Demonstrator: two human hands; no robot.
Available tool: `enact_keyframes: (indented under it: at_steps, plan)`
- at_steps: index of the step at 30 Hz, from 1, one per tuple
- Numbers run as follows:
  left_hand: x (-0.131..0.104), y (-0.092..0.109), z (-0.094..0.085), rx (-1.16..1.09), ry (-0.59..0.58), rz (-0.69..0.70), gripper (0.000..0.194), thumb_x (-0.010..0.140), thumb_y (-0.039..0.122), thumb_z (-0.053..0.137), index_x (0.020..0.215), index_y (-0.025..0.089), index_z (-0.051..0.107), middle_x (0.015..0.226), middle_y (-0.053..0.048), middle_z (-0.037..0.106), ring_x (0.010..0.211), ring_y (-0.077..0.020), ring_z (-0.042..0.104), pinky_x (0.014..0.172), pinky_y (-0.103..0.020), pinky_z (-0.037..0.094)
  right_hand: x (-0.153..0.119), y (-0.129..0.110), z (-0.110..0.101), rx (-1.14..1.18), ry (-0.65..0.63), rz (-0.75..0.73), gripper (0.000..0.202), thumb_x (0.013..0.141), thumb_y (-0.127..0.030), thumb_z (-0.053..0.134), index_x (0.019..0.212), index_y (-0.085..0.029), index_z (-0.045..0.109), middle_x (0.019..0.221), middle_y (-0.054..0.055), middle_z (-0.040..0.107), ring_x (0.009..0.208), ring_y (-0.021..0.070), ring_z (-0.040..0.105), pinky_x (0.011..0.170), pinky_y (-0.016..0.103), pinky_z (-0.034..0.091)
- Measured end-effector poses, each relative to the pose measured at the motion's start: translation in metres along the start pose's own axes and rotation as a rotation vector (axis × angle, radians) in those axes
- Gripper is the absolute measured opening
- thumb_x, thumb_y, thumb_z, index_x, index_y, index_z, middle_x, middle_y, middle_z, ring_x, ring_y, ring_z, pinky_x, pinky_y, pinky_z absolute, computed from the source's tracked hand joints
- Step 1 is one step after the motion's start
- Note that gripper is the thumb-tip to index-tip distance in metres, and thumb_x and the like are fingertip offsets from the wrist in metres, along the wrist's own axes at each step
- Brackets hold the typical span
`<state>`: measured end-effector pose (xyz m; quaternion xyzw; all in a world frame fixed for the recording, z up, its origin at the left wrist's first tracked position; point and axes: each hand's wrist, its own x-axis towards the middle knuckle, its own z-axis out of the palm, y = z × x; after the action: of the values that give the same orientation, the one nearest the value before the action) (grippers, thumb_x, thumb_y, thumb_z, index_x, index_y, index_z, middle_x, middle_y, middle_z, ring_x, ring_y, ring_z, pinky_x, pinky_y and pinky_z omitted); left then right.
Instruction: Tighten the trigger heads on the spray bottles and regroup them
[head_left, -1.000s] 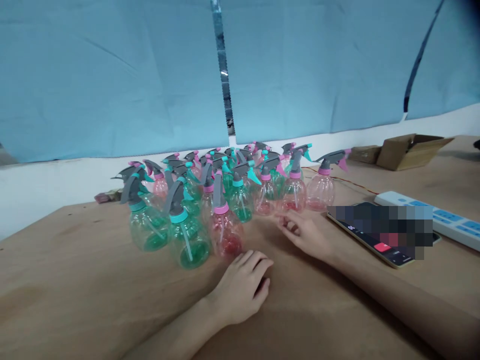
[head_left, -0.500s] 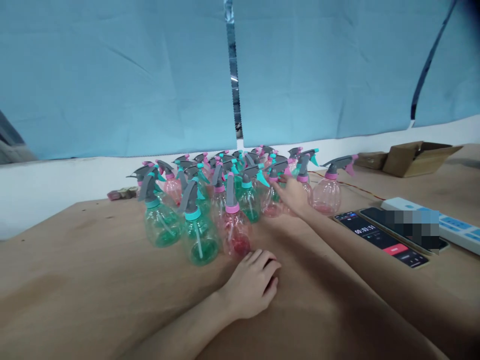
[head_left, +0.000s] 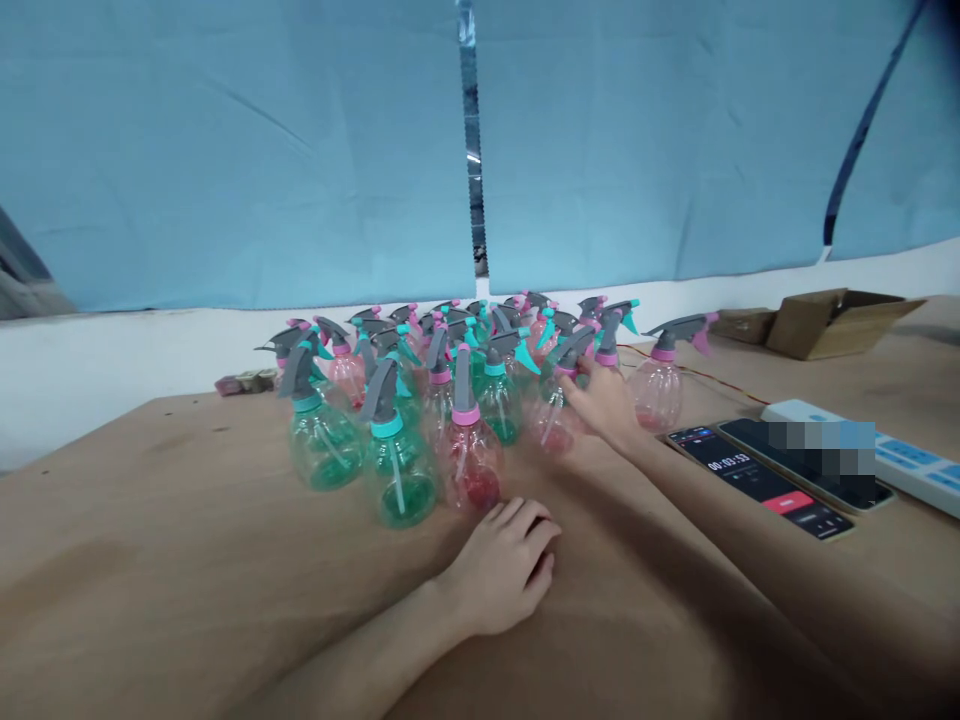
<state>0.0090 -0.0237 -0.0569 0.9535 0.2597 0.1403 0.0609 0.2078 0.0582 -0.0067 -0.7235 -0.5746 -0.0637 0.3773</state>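
Several clear spray bottles with grey heads stand grouped on the wooden table [head_left: 225, 560], some green with teal collars, some pink with pink collars. My right hand [head_left: 604, 400] pinches the neck of a pink spray bottle [head_left: 553, 430], which is tilted and slightly blurred. Curled loosely on the table, my left hand [head_left: 506, 570] rests just in front of another pink bottle [head_left: 474, 465], its fingers bent and a little apart, with nothing in them. Beside that one stands a green bottle [head_left: 405, 480]. A separate pink bottle [head_left: 657, 390] is right of my right hand.
Two phones lie at the right, one with a running timer [head_left: 757, 480], the other [head_left: 810, 460] beside it. Behind them is a white power strip [head_left: 915, 465]. An open cardboard box [head_left: 825, 325] sits at the back right, near a thin cable [head_left: 724, 382].
My right hand has shifted slightly right, and the pink bottle at its fingers has moved nearer to me and tilted. My left hand stays in place.
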Motion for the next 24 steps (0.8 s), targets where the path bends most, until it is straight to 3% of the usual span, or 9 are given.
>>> enact_keyframes:
  at_steps: [4, 8, 11, 14, 17, 20, 24]
  plan:
    - [0.000, 0.000, 0.000, -0.033, 0.019, -0.027, 0.027, 0.081, 0.016, 0.044, 0.108, 0.017, 0.049, 0.109, -0.008, 0.054, 0.097, -0.0212, 0.054, 0.087, -0.038, 0.046, -0.027, 0.001, -0.013, 0.033, -0.024, -0.108, 0.032, 0.082, -0.040, 0.043, 0.098, -0.019, 0.060, 0.068, 0.006, 0.067, 0.068, 0.0274, 0.062, 0.058, 0.031, 0.041]
    - [-0.002, 0.001, 0.000, -0.101, 0.168, -0.070, 0.037, 0.081, 0.015, 0.043, 0.118, 0.016, 0.039, 0.118, -0.012, 0.048, 0.108, -0.0223, 0.050, 0.091, -0.038, 0.045, -0.057, 0.004, -0.021, 0.123, -0.030, -0.203, 0.034, 0.085, -0.041, 0.041, 0.105, -0.019, 0.056, 0.066, 0.004, 0.064, 0.066, 0.0242, 0.062, 0.059, 0.031, 0.044]
    - [-0.004, 0.004, -0.002, -0.131, 0.315, -0.081, 0.040, 0.082, 0.015, 0.043, 0.121, 0.017, 0.033, 0.122, -0.014, 0.043, 0.117, -0.0235, 0.043, 0.099, -0.043, 0.039, -0.073, 0.014, -0.013, 0.327, 0.010, -0.324, 0.040, 0.084, -0.041, 0.046, 0.117, -0.019, 0.048, 0.098, 0.011, 0.063, 0.091, 0.0288, 0.059, 0.078, 0.041, 0.046]
    - [-0.002, 0.008, -0.007, -0.184, 0.438, -0.108, 0.047, 0.082, 0.017, 0.045, 0.126, 0.020, 0.027, 0.132, -0.015, 0.033, 0.127, -0.0252, 0.031, 0.103, -0.047, 0.033, -0.084, 0.027, 0.003, 0.491, -0.085, -0.385, 0.063, 0.079, -0.045, 0.056, 0.131, -0.020, 0.031, 0.128, 0.015, 0.046, 0.118, 0.0331, 0.044, 0.095, 0.051, 0.037]
    - [0.014, 0.010, -0.015, -0.299, 0.532, -0.188, 0.057, 0.082, 0.022, 0.050, 0.131, 0.022, 0.022, 0.140, -0.013, 0.024, 0.132, -0.0251, 0.023, 0.106, -0.047, 0.028, -0.091, 0.035, 0.016, 0.683, -0.262, -0.378, 0.082, 0.073, -0.043, 0.066, 0.136, -0.021, 0.018, 0.137, 0.015, 0.037, 0.126, 0.0317, 0.036, 0.101, 0.051, 0.033]
    - [0.040, 0.006, -0.025, -0.494, 0.591, -0.279, 0.066, 0.078, 0.030, 0.058, 0.133, 0.020, 0.023, 0.143, -0.014, 0.024, 0.133, -0.0261, 0.023, 0.108, -0.047, 0.025, -0.096, 0.035, 0.019, 0.853, -0.392, -0.341, 0.082, 0.072, -0.036, 0.068, 0.136, -0.023, 0.019, 0.134, 0.014, 0.041, 0.122, 0.0289, 0.042, 0.098, 0.048, 0.039]
    - [0.069, 0.000, -0.034, -0.746, 0.544, -0.360, 0.067, 0.067, 0.031, 0.069, 0.126, 0.017, 0.039, 0.131, -0.014, 0.045, 0.122, -0.0285, 0.042, 0.101, -0.047, 0.035, -0.097, 0.029, 0.009, 0.789, -0.421, -0.361, 0.086, 0.067, -0.030, 0.072, 0.135, -0.023, 0.021, 0.131, 0.013, 0.041, 0.123, 0.0295, 0.040, 0.100, 0.050, 0.036]
